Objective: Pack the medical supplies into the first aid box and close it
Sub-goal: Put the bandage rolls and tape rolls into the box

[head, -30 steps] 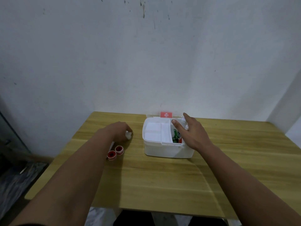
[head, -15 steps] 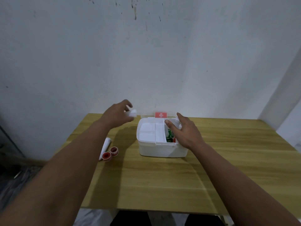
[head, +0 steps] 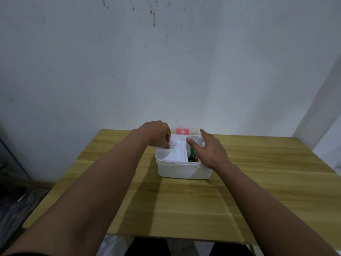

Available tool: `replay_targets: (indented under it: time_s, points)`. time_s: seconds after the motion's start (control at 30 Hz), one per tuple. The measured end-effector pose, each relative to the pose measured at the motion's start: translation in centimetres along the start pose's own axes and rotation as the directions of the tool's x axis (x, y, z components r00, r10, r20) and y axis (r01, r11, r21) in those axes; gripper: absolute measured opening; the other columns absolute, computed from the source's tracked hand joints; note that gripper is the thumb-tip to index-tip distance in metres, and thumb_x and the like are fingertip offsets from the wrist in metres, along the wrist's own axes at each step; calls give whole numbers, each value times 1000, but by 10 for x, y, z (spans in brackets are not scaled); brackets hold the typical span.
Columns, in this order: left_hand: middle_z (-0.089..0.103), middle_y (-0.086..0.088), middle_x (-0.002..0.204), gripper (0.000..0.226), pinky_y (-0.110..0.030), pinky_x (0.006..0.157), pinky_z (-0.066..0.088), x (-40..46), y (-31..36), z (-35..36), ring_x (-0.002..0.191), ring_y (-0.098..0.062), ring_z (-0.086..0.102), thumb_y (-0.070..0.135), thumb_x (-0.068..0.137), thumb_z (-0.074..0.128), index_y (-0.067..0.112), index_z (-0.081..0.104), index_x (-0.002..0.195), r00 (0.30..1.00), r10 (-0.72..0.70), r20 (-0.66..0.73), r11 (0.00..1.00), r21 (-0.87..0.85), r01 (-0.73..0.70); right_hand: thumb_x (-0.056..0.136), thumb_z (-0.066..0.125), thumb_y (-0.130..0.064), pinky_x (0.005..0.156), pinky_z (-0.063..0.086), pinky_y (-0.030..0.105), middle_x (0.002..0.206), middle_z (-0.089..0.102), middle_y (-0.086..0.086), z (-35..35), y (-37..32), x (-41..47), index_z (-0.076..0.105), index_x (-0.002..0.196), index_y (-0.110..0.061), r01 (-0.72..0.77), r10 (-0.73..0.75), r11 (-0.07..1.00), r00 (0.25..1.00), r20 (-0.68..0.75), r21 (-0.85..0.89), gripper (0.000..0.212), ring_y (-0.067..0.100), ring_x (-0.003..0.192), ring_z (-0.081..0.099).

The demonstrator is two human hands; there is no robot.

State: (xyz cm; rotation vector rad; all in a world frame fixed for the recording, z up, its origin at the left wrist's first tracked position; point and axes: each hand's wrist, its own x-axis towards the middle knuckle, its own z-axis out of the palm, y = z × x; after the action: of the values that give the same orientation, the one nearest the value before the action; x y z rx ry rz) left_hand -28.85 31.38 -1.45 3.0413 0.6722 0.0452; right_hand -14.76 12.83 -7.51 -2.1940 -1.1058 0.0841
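Note:
The white first aid box (head: 182,170) stands open near the table's far edge, a white tray insert (head: 180,151) inside it. Its red lid label with a white cross (head: 182,131) shows behind. My left hand (head: 158,134) hovers over the box's left rear compartment, fingers curled on a small white roll (head: 172,144). My right hand (head: 209,149) rests on the box's right rim, fingers spread, touching something white (head: 203,144) at the rim. Green and red packets (head: 192,156) lie in the right compartment. My left arm hides the table to the box's left.
The wooden table (head: 258,182) runs to the wall at the back and ends at a front edge near me. A dark floor with clutter (head: 16,198) lies to the left, a white wall corner at the right.
My left hand picked the white roll up from the table's left side and carried it right, to above the box's left compartment. My right hand stayed on the rim. The view shifted.

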Motion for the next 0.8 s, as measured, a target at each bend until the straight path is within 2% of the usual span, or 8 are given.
replay_targets:
  time_s: [0.07,0.13,0.23,0.3,0.4,0.5,0.67,0.8]
  points:
    - [70,9,102,19,-31,78,53,-4,-5,-3,90,-10,63,38,85,75,25,79,98,999,11,-43,991,-131,-16,87,40,-85,117,36,50,165,37,2,0,1,1,29,162,-25,-2,2,1000,1000,-3,0,96,25,151,32]
    - [70,10,105,17,-34,81,55,-11,-13,-4,86,-7,63,37,86,71,26,78,97,986,-32,-166,962,-272,-15,88,41,-84,116,36,49,165,37,2,1,1,1,29,162,-24,1,-1,1000,1000,-6,-1,96,26,151,32]
    - [69,10,103,15,-35,83,54,-27,-38,0,88,-11,64,31,87,66,26,75,98,916,-230,-328,926,-362,103,89,42,-83,117,35,50,165,36,3,1,2,2,29,162,-24,5,-5,1000,1000,-1,9,95,26,152,31]
    - [69,7,104,18,-36,84,54,-40,-60,3,93,-16,63,30,87,65,23,73,101,879,-386,-279,893,-353,280,89,42,-83,117,35,50,165,36,3,2,3,2,29,162,-24,4,-4,1000,1000,-3,9,95,26,152,31]
    - [70,-5,106,28,-36,81,55,-62,-90,20,94,-22,64,33,86,71,13,70,105,833,-552,32,812,-207,546,88,42,-84,116,35,50,166,36,2,1,3,3,30,162,-24,0,0,1000,1000,-3,7,96,26,152,30]
    - [70,-10,95,44,-35,70,57,-87,-105,47,85,-25,67,45,78,80,7,69,98,716,-634,293,693,-196,694,87,41,-85,116,35,50,166,36,2,2,3,2,30,162,-24,-4,4,1000,1000,1,4,97,26,152,30]
    - [71,-16,96,33,-35,71,58,-97,-105,66,87,-29,68,33,83,77,3,69,94,696,-664,273,652,-243,718,86,39,-86,115,36,50,165,36,3,1,1,2,29,162,-24,-3,3,1000,1000,6,-23,99,27,152,31]
    - [64,-14,97,39,-47,73,62,-82,-94,45,88,-32,67,24,79,83,7,57,102,733,-672,104,637,-424,644,87,41,-85,115,36,50,165,36,3,-1,1,1,29,162,-23,-3,3,1000,1000,6,-19,97,26,152,31]
